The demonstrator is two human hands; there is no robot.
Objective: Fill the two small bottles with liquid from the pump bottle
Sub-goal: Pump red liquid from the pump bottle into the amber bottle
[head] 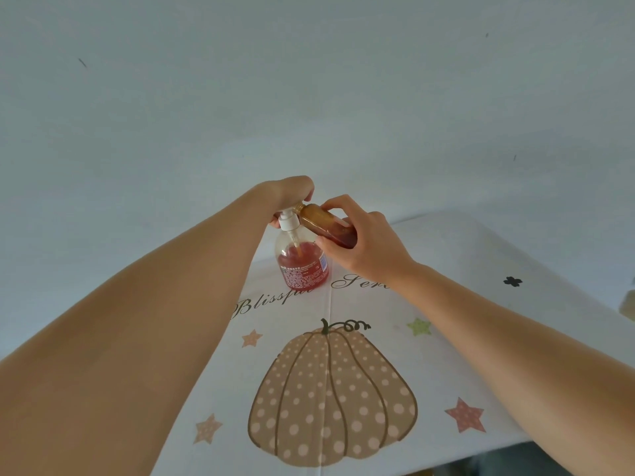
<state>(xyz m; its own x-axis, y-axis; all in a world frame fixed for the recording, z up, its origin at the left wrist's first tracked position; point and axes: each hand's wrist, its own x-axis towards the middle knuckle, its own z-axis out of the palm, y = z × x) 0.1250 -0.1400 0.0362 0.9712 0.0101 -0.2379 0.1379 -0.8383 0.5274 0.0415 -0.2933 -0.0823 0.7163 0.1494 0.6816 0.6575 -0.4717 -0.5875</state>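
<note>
**A:** What takes up most of the view?

**B:** A plain pale wall (309, 80). Below it is the surface (464, 255), under a white cloth (429, 372) printed with a big dotted pumpkin (331, 396), some stars and script lettering.

**A:** Where is the pump bottle?

**B:** The pump bottle (302, 266) stands upright on the surface beyond the pumpkin, right by the lettering. It is clear, with red liquid in its lower part (about half, by the look of it).

**A:** And the hands?

**B:** The left hand (292, 194) sits on top of the white pump head (288, 219), with its fingers curled down round it. The right hand (371, 245) holds one small bottle (326, 225), with fingers (338, 202) and thumb clamped on its body.

**A:** How does that small one sit?

**B:** It is amber and tilted, held in the air just right of the pump. Its mouth is up against the nozzle, and dark red liquid has pooled at its lower end.
</note>
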